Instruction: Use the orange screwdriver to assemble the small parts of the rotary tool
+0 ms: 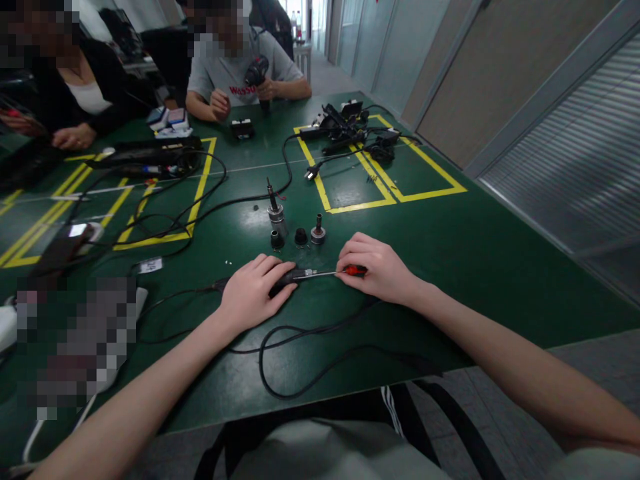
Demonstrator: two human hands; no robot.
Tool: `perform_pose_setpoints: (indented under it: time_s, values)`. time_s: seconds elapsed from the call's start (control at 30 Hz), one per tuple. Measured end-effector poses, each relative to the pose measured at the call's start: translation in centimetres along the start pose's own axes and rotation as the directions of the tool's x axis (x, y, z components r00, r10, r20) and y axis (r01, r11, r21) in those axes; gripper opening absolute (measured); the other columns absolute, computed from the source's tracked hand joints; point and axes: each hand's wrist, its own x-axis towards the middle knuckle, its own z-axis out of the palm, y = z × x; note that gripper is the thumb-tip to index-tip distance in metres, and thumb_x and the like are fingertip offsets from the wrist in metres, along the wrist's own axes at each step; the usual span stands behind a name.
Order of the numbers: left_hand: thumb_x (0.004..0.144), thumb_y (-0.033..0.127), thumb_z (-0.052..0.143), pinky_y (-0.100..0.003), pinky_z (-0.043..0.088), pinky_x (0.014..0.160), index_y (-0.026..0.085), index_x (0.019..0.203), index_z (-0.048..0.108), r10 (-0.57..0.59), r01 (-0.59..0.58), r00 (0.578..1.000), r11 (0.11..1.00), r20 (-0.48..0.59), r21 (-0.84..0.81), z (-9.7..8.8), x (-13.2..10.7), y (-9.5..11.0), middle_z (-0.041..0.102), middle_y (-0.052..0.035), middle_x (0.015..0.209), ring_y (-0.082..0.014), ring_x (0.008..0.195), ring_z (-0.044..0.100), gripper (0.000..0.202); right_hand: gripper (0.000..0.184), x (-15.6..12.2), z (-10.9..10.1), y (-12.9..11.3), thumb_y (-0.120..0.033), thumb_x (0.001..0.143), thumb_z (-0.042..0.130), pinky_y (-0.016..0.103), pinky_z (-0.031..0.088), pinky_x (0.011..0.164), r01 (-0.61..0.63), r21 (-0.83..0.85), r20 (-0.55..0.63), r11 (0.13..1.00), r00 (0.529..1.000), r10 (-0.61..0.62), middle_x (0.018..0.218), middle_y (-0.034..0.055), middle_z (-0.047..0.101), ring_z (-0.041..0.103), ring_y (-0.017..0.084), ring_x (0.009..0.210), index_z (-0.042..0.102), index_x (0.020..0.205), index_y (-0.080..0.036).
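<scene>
My left hand (257, 287) is closed around a black corded handle (284, 279) with a metal front end, lying low over the green table. My right hand (375, 268) pinches a screwdriver (356, 270) by its red and black grip. The thin shaft points left and reaches the handle's metal end; whether the tip is seated in anything is too small to tell. Just beyond my hands stand a metal cylinder with a thin dark rod (276, 215), a black collar with a metal top (277, 240), a black ribbed cap (301, 237) and a round metal piece with a stem (318, 231).
A black cable (265, 367) loops near the table's front edge. Behind lie a power plug (313, 172) and a pile of black parts (343, 125) on yellow-taped squares. Across the table, one person holds a power drill (257, 72); another person sits at left.
</scene>
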Motion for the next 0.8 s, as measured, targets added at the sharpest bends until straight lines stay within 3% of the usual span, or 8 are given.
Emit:
perform_pose_setpoints:
  time_s: [0.8]
  values:
    - [0.102,0.039,0.057,-0.037,0.057,0.078,0.016,0.124,0.069,-0.008,0.008,1.000,1.000,-0.001,0.004,0.01,-0.06,-0.02,0.075,-0.0082,0.106,-0.0231,0.094,0.066,0.034,0.013,-0.36,0.44,-0.14,-0.015,0.095,0.065,0.036,0.050,0.072,-0.039,0.030,0.043,0.999,0.998,0.038,0.086,0.0072,0.073,0.061,0.023,0.083,0.071,0.083,-0.019]
